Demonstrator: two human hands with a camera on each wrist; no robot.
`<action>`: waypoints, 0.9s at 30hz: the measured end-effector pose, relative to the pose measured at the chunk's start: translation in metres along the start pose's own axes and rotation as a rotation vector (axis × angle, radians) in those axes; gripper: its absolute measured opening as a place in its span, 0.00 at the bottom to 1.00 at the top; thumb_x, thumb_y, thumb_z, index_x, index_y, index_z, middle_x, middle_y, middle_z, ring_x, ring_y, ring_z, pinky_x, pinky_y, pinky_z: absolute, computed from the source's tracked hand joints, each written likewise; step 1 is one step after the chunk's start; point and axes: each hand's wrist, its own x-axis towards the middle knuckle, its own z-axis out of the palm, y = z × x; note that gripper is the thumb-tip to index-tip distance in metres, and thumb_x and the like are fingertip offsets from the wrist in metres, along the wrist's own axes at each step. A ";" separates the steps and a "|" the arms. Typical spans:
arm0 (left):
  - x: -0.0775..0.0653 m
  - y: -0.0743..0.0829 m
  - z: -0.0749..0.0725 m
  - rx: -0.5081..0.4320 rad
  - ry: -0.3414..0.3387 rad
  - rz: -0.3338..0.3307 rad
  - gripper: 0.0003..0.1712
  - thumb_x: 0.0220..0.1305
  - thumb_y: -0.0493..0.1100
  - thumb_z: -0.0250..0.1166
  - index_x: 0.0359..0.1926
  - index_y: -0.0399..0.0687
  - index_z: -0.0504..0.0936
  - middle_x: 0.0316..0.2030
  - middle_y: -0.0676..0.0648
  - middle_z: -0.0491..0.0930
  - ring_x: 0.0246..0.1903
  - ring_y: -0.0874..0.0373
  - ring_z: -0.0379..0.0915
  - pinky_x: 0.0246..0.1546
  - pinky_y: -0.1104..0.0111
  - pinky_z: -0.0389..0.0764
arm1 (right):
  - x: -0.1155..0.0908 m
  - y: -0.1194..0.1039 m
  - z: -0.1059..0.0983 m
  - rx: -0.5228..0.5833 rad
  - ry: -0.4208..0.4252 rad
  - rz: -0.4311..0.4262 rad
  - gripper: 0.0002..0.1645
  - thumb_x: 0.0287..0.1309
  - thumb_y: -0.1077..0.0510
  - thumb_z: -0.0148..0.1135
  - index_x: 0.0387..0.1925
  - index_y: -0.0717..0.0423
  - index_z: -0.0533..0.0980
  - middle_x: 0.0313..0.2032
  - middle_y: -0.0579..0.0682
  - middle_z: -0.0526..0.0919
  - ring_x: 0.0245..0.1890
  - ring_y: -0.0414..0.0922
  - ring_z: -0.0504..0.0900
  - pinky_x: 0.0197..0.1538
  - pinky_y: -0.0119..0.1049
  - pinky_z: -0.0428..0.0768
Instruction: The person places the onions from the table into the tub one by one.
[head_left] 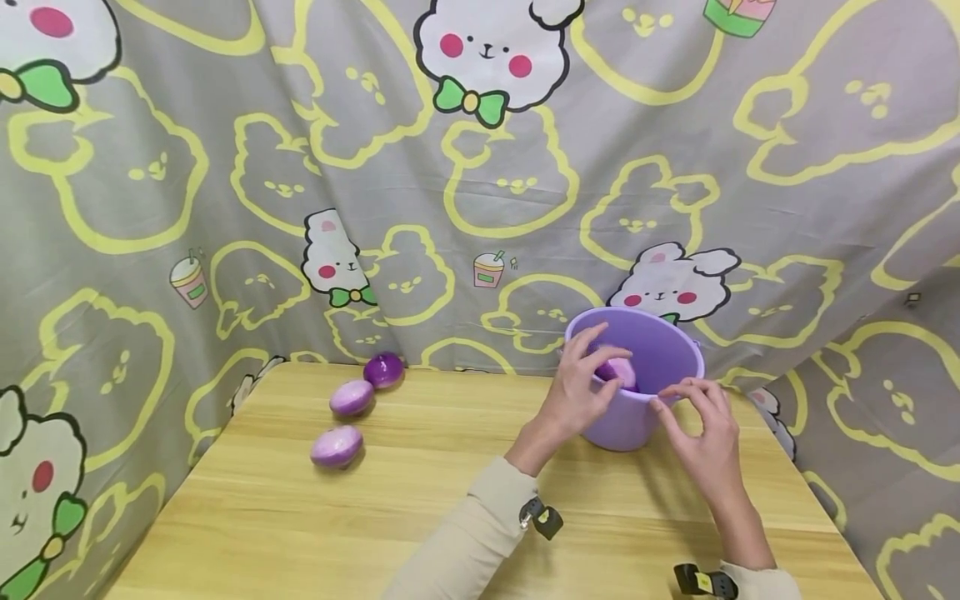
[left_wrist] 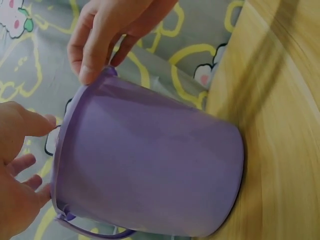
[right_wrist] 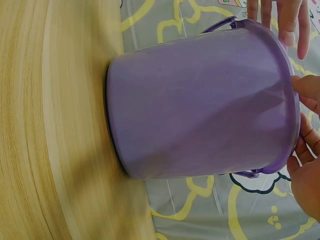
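A purple bucket [head_left: 618,427] with a swing handle stands upright toward the right of the table. My left hand [head_left: 579,382] is over its left rim with fingers spread and apart, holding nothing that I can see. Just past those fingers, inside the bucket, part of a purple onion [head_left: 621,372] shows; the bucket's bottom is hidden. My right hand [head_left: 705,429] pinches the near right rim between thumb and fingers, and this grip also shows in the left wrist view. Three red onions, a dark glossy one [head_left: 384,370], a paler one [head_left: 352,398] and a nearer one [head_left: 337,447], lie at the table's left.
The wooden table [head_left: 300,525] carries the bucket and onions. Behind it hangs a grey curtain [head_left: 420,192] with yellow rabbit outlines, close to the table's back edge and the bucket. Dark straps sit on both wrists.
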 end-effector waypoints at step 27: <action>-0.018 -0.007 -0.020 -0.050 -0.057 -0.007 0.17 0.63 0.39 0.74 0.52 0.52 0.86 0.65 0.49 0.74 0.67 0.55 0.66 0.70 0.64 0.66 | -0.001 0.000 -0.001 0.002 0.006 -0.003 0.15 0.46 0.75 0.76 0.37 0.63 0.83 0.43 0.58 0.78 0.51 0.41 0.69 0.61 0.28 0.61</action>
